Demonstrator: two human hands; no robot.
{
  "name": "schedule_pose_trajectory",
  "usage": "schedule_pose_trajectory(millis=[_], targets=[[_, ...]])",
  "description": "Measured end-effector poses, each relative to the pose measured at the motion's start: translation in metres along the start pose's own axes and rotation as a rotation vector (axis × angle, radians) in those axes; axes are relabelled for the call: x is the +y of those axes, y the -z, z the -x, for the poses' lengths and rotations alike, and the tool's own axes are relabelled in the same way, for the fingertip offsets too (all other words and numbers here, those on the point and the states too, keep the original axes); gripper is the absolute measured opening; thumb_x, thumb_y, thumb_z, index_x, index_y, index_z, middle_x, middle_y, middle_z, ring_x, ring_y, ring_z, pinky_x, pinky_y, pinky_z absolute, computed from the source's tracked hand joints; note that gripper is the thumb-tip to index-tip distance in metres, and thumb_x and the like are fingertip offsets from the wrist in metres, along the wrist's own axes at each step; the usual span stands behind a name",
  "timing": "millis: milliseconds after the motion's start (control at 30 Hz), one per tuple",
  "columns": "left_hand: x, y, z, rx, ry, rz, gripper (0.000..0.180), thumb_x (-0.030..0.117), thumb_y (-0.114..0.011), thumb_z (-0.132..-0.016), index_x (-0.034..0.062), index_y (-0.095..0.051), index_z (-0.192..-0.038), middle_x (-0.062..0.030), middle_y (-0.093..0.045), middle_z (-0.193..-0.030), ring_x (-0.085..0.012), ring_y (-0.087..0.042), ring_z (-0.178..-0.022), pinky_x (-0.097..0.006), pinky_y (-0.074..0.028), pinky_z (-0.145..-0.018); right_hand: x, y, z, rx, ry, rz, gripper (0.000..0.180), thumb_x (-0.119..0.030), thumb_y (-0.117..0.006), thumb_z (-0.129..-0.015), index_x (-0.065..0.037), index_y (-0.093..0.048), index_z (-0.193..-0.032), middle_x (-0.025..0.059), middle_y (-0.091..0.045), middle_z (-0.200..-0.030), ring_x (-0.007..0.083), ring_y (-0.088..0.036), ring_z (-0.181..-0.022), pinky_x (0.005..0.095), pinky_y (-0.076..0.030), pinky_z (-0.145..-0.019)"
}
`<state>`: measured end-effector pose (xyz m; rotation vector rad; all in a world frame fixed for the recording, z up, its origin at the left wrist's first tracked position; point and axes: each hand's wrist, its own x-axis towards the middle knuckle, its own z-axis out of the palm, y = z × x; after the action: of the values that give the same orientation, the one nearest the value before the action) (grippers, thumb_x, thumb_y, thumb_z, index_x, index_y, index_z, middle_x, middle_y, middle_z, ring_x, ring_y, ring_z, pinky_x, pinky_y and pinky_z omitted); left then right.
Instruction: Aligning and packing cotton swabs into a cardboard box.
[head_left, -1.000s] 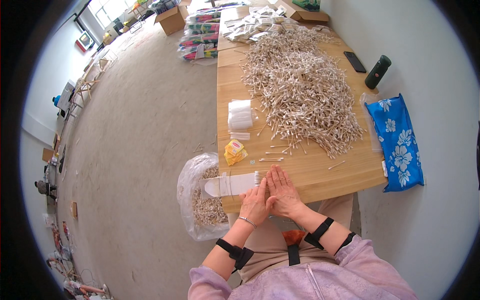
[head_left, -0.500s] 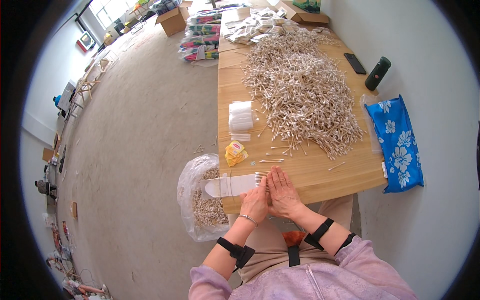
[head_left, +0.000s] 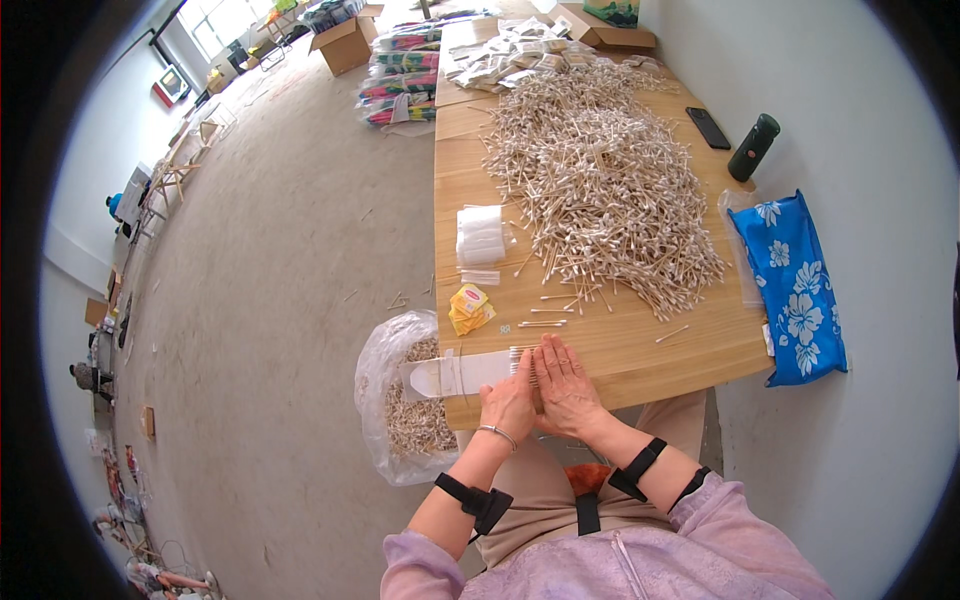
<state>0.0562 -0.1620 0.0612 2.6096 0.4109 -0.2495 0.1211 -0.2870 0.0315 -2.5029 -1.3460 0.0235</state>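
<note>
A row of cotton swabs (head_left: 519, 356) lies side by side at the near edge of the table, partly covered by my hands. My left hand (head_left: 508, 402) rests on the row's left side, index finger stretched out and thumb over a white card strip (head_left: 487, 371). My right hand (head_left: 568, 386) lies flat against the right side, fingers straight and together. Under my palms the rest of the swabs is hidden. The strip runs left past the table edge to a rounded end (head_left: 428, 379). A few loose swabs (head_left: 543, 323) lie just beyond my fingers.
A large heap of cotton swabs (head_left: 610, 170) covers the table's middle. Left of it are clear plastic bags (head_left: 480, 236) and yellow cards (head_left: 470, 308). A phone (head_left: 708, 128), dark flask (head_left: 754, 147) and blue floral pack (head_left: 797, 290) line the right side. A swab-filled plastic bag (head_left: 372, 400) hangs low left.
My hands stay pressed at the swab row with almost no movement. The whole view has shifted very slightly.
</note>
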Motion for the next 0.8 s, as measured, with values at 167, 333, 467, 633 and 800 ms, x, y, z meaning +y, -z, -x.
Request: schedule_pose_trajectory(millis=[167, 333, 467, 633, 800], targets=[[-0.001, -0.001, -0.002, -0.002, -0.015, 0.038, 0.072, 0.011, -0.054, -0.081, 0.0093, -0.023, -0.147, -0.0142, -0.068, -0.091, -0.0307, -0.065, -0.087, -0.047, -0.036, -0.076, 0.002, -0.003, 0.0, 0.001, 0.0, 0.047, 0.097, -0.045, -0.059, -0.073, 0.011, -0.019, -0.142, 0.0297, -0.014, -0.15, 0.0396, -0.01, -0.143, 0.0449, -0.006, -0.117], [0.003, 0.008, -0.005, -0.045, 0.036, -0.009, 0.07, 0.015, -0.055, -0.084, 0.0097, -0.023, -0.146, -0.014, -0.069, -0.087, -0.0316, -0.066, -0.081, -0.047, -0.038, -0.075, 0.0, 0.003, 0.0, -0.028, -0.004, -0.017, 0.101, -0.046, -0.06, -0.071, 0.012, -0.017, -0.142, 0.03, -0.014, -0.15, 0.0397, -0.01, -0.143, 0.0451, -0.007, -0.117], [-0.001, 0.007, -0.005, -0.028, -0.008, -0.02, 0.067, 0.019, -0.055, -0.086, 0.01, -0.025, -0.145, -0.0139, -0.069, -0.083, -0.0322, -0.066, -0.077, -0.047, -0.04, -0.075, 0.0, 0.004, 0.0, -0.043, -0.011, -0.044, 0.103, -0.048, -0.061, -0.07, 0.011, -0.017, -0.142, 0.03, -0.014, -0.15, 0.0398, -0.01, -0.143, 0.0453, -0.007, -0.117], [-0.001, 0.01, -0.005, -0.005, -0.031, 0.03, 0.057, 0.019, -0.057, -0.086, 0.0105, -0.034, -0.138, -0.0158, -0.068, -0.085, -0.0334, -0.066, -0.081, -0.046, -0.044, -0.073, 0.001, 0.003, 0.0, -0.055, -0.019, -0.033, 0.103, -0.05, -0.06, -0.073, 0.011, -0.016, -0.142, 0.0299, -0.013, -0.15, 0.0398, -0.009, -0.143, 0.0458, -0.008, -0.117], [-0.011, 0.025, -0.022, 0.13, 0.062, 0.124, 0.039, 0.018, -0.063, -0.084, 0.0105, -0.053, -0.121, -0.0141, -0.067, -0.082, -0.031, -0.065, -0.08, -0.039, -0.05, -0.068, -0.001, 0.008, 0.0, -0.064, -0.035, -0.058, 0.117, -0.071, -0.058, -0.071, 0.01, -0.015, -0.143, 0.0279, -0.012, -0.151, 0.038, -0.009, -0.143, 0.0455, -0.007, -0.117]])
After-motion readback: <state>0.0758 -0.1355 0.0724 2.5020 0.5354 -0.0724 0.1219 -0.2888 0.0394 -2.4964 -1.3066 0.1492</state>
